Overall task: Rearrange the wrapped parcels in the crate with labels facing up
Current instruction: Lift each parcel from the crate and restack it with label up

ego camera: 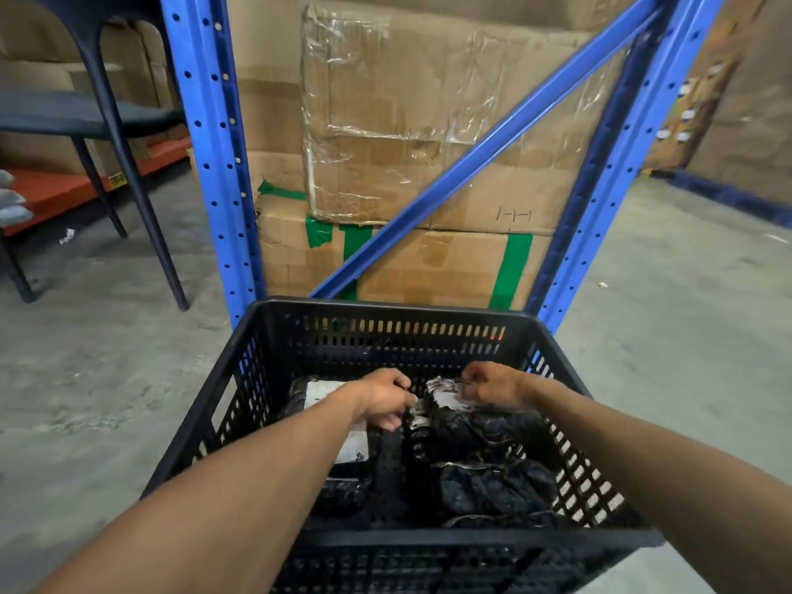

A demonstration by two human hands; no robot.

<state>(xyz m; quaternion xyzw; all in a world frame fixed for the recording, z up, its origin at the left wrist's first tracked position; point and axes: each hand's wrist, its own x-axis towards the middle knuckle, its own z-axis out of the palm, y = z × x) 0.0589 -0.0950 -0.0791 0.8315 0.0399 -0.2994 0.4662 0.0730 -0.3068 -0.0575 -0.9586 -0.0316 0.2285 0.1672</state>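
Lying directly under the right hand [493, 385], a black plastic-wrapped parcel with a white label at its far end [467, 415] sits in the far right part of the black slotted plastic crate [394, 317]; the fingers are curled shut on the wrap at the label's edge. Under and left of the left hand [385, 398], a second black-wrapped parcel with a white label facing up [323, 390] lies along the crate floor, its near end crossed and largely hidden by the left forearm. The left hand's fingers are closed, pinching dark wrap in the gap between the two parcels; which parcel that wrap belongs to cannot be told. Nearer than the right hand, a crumpled black-wrapped parcel with no label showing [497, 486] rests against the right wall. Label print is illegible, and motion blur softens the crate's near rim. Both arms reach forward and down, knuckles up, hands close together.
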